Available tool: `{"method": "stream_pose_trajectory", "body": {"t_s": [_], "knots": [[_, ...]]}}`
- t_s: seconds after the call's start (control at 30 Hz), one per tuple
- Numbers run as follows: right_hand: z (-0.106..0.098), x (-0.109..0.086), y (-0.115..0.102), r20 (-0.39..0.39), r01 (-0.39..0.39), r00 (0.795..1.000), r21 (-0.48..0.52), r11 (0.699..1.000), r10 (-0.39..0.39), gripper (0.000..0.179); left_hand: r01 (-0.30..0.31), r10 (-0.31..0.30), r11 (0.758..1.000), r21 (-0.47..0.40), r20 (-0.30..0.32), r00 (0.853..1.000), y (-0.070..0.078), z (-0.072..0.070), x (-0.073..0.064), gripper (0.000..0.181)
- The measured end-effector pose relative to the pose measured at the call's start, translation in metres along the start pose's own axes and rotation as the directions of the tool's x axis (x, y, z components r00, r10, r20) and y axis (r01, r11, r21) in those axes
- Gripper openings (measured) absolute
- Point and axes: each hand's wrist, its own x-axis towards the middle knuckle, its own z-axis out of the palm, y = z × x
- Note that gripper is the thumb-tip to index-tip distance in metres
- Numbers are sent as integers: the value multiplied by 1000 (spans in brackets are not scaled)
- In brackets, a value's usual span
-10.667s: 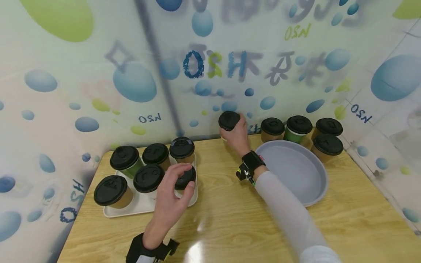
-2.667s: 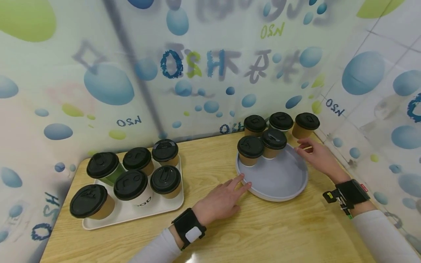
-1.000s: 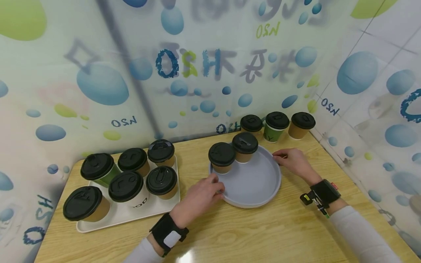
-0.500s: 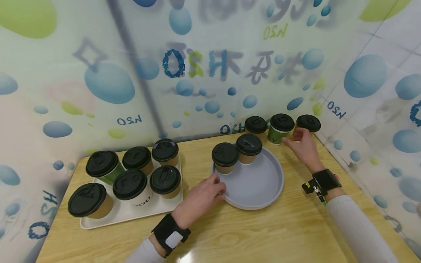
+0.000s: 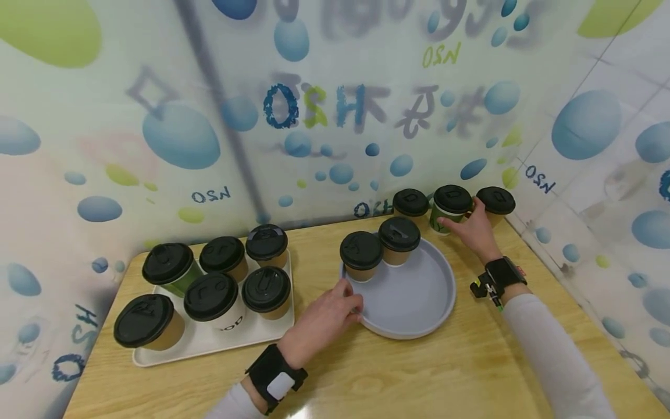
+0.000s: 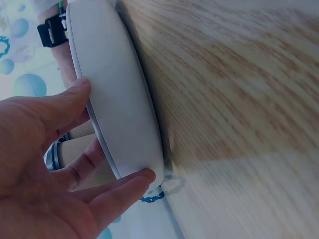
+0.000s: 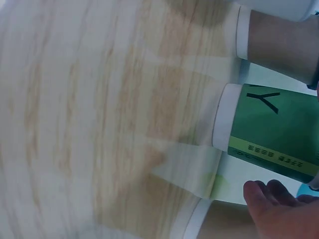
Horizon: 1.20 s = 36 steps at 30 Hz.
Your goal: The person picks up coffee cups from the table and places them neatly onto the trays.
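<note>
My left hand [image 5: 327,314] grips the near-left rim of the round grey tray [image 5: 405,302]. In the left wrist view its thumb [image 6: 79,92] lies at the rim and a fingertip presses on the outer wall. Two brown cups with black lids, a left one [image 5: 361,256] and a right one [image 5: 399,240], stand on the tray. Beyond it, my right hand [image 5: 473,233] reaches around a green cup [image 5: 442,218] with a black lid, thumb across its front. Its other fingers [image 7: 259,196] extend between that cup and the brown cup to its right [image 5: 496,202], a gap showing beside the green cup.
A rectangular white tray [image 5: 209,343] at left bears several black-lidded cups. Another brown cup [image 5: 410,205] stands left of the green one, behind the round tray. A patterned wall [image 5: 335,139] rises along the table's [image 5: 398,378] back edge, with a second at right.
Over the last seconds two cups came onto the round tray, and the tray shifted left. My right hand left the tray's right rim and moved back to the green cup. The left hand stayed at the rim.
</note>
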Motion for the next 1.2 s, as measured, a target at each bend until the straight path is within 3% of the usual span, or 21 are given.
{"method": "stream_pose_trajectory", "body": {"t_s": [0.23,0.53,0.93,1.2], "knots": [[7,7,2,-10,-32,999,-3,999,32,123,14,-13,1000,-3,20,1000,1,-1,0,11],[9,5,6,-37,-25,999,40,999,26,113,10,-9,1000,-23,9,1000,2,0,1,12],[-15,-22,-2,-79,-1,997,69,998,6,114,21,-21,1000,-13,23,1000,3,0,0,12],[-30,-44,-14,-90,52,995,97,994,-43,103,30,-30,999,-25,15,999,4,-1,0,12]]}}
